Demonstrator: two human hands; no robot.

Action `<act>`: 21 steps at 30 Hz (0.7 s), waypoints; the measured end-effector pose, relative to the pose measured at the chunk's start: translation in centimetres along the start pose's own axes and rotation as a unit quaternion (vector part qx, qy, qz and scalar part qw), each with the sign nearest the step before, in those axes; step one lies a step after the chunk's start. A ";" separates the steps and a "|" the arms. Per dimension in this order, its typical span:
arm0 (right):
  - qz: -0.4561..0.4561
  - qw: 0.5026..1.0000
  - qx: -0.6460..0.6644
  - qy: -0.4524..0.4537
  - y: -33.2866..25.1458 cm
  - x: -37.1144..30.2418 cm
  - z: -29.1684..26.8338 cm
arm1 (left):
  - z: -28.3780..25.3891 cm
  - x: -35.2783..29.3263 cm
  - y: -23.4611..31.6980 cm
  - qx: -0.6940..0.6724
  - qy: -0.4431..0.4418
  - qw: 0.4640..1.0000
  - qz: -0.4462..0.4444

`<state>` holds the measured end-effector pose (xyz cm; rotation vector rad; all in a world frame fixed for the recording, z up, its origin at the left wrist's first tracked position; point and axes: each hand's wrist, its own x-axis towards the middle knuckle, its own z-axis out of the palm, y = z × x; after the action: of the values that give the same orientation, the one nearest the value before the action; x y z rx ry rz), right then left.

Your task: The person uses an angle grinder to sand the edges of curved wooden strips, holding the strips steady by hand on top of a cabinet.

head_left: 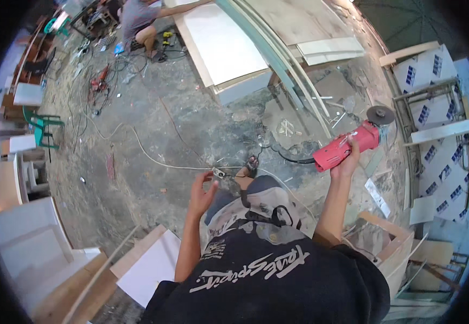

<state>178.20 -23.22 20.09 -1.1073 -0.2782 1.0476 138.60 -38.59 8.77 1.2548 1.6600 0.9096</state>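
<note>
My right hand (347, 161) is wrapped round the red body of an angle grinder (334, 153), raised to the right of my knees. Its dark round disc (380, 115) points away from me at the far end, and a black cord (294, 159) trails from the rear. My left hand (202, 193) hovers in front of my lap with fingers and thumb apart, holding nothing. Just beyond those fingertips lies a small pale socket block (218, 173) on a white cable (159, 163); whether I touch it cannot be made out.
White boards on a work surface (223, 46) stand ahead, with long strips (277, 59) along their right side. A person (140, 27) crouches at the far left near a yellow drill (167, 36). Cables and red tools (99, 81) litter the floor. Panels lean at right (439, 135).
</note>
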 end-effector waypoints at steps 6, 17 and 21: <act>0.024 0.997 0.003 0.069 4.0 4.4 -0.1 | 2.1 13.0 4.7 0.053 -0.090 0.992 0.066; 0.059 0.968 -0.013 0.243 13.5 11.5 -1.0 | 13.1 43.4 0.1 0.141 -0.197 0.955 0.172; 0.045 0.960 -0.007 0.275 19.3 15.4 -4.1 | 21.6 59.2 -6.1 0.185 -0.146 0.944 0.230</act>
<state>178.31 -12.32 -2.46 -1.3846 0.2120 0.7754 147.92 18.73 -16.56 1.9890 1.3579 0.6417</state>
